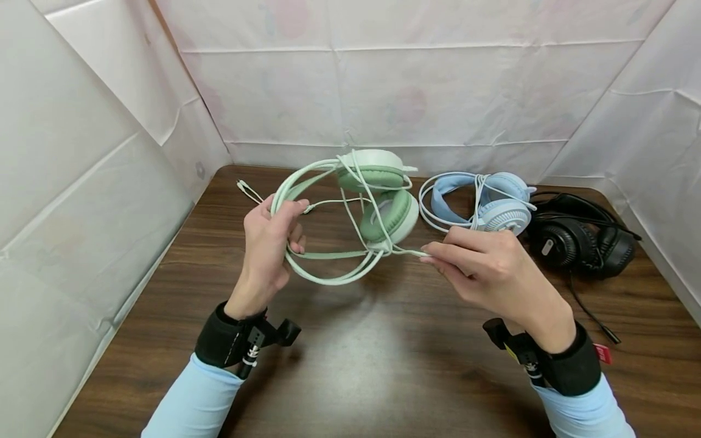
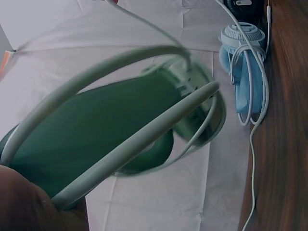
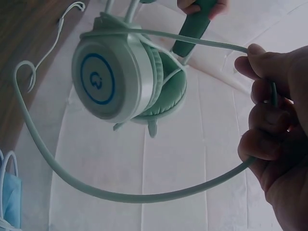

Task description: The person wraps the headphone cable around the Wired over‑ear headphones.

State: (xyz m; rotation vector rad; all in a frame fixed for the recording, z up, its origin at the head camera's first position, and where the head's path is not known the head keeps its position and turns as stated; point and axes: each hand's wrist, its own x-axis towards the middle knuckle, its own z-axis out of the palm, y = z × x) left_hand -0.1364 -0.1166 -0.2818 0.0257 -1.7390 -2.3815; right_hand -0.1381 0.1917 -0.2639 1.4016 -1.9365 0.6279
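My left hand (image 1: 267,240) grips the headband of a pair of pale green headphones (image 1: 398,222), lifted above the table. Darker green cushions line the two ear cups, which point to the right. Their cord wraps around the cups and frame in several strands. Out to the right, my right hand (image 1: 493,267) pinches the green cord (image 3: 144,198) between thumb and forefinger and draws it straight from the lower cup. In the right wrist view, the cord also passes under the other curled fingers and hangs in a wide loop. The plug end (image 1: 244,187) shows left of the headband.
Blue headphones (image 1: 505,214) with a cord wound around them lie at the back right of the brown table (image 1: 350,377). Beside them are black headphones (image 1: 564,243), their cable trailing toward the front. White sheets (image 1: 411,91) hang behind and at both sides.
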